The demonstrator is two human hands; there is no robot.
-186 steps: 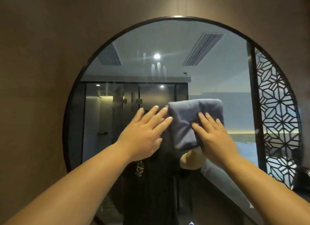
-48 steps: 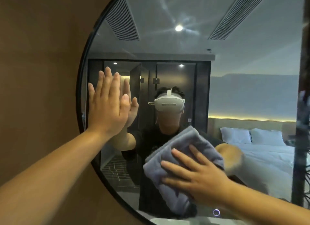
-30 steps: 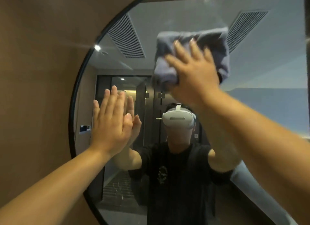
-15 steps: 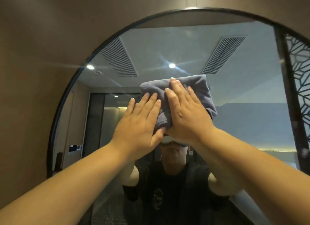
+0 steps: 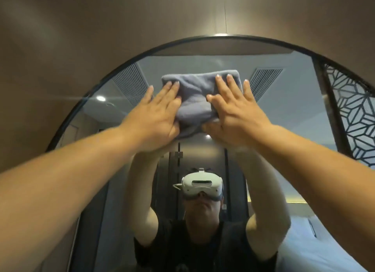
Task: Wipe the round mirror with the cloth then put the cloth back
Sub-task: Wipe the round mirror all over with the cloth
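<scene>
A round mirror (image 5: 113,113) with a thin black frame hangs on a brown wall and fills most of the head view. A folded blue-grey cloth (image 5: 195,101) is pressed flat against the upper middle of the glass. My left hand (image 5: 156,117) lies on the cloth's left side, fingers spread. My right hand (image 5: 235,111) lies on its right side, fingers spread, fingertips near the cloth's top edge. Both palms hold the cloth to the mirror. The cloth's lower edge is hidden behind my hands.
The brown wall (image 5: 81,28) surrounds the mirror. The glass reflects a person with a white headset (image 5: 200,184), ceiling vents, a bed at lower right and a dark lattice screen (image 5: 353,117) along the right side.
The cloth and both hands have moved up toward the mirror's top. My hands have spread apart, one on each side of the cloth. The view has tilted upward.
</scene>
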